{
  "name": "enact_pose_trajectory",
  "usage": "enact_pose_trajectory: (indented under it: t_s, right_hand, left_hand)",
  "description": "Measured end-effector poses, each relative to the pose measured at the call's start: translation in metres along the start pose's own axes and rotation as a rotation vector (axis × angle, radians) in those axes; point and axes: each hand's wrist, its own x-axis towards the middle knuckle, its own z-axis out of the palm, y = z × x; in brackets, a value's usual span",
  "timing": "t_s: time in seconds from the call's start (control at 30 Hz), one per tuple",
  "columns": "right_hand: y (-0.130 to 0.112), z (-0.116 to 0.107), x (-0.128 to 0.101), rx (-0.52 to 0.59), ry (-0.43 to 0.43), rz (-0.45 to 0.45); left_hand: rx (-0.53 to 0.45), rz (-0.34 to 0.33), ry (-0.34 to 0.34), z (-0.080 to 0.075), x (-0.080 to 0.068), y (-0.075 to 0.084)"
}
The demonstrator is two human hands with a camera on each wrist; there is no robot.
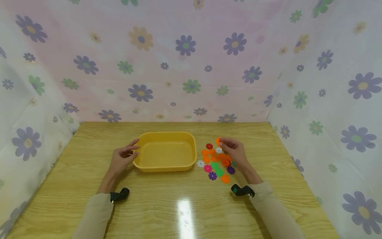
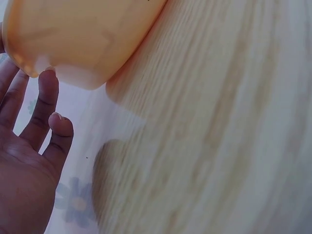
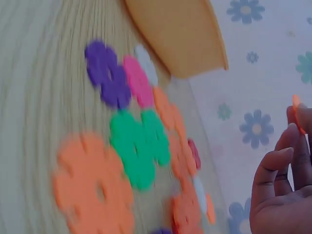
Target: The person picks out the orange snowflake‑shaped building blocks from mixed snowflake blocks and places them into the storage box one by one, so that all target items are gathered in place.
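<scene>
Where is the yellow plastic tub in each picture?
Head view: the yellow plastic tub sits mid-table, the left hand touching its left rim.
Left wrist view: its corner fills the top left, a fingertip against it.
Right wrist view: one corner shows at top centre.
Shared landmark: the wooden table.

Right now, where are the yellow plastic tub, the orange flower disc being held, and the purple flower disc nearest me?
Yellow plastic tub (image 1: pixel 165 168), head view, front wall.
Orange flower disc (image 1: pixel 218 141), head view, edge showing above the right hand's fingers.
Purple flower disc (image 1: pixel 212 176), head view, its middle.
</scene>
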Motion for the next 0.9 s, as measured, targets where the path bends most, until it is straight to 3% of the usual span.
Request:
enact_pose_trajectory:
  t_s: [0.27, 0.4, 0.5, 0.73, 0.9]
  right_hand:
    - [-0.006, 0.044, -0.012, 0.226, -0.033, 0.035]
    - [-0.009, 0.07, -0.019, 0.283, -0.025, 0.043]
    - [-0.008, 0.088, -0.025, 0.277, -0.039, 0.012]
    - [-0.008, 0.12, -0.028, 0.276, -0.172, -0.149]
    - [-0.013, 0.134, -0.025, 0.25, -0.217, -0.154]
  left_hand:
    - [-0.015, -0.01, 0.022, 0.003, -0.001, -0.001]
    - [-0.019, -0.005, 0.021, 0.003, -0.001, 0.002]
    - [-0.021, -0.005, 0.021, 0.004, -0.002, 0.002]
    - [-0.008, -0.011, 0.012, 0.002, -0.001, -0.001]
    - [0.011, -0.026, 0.015, 0.002, -0.002, -0.001]
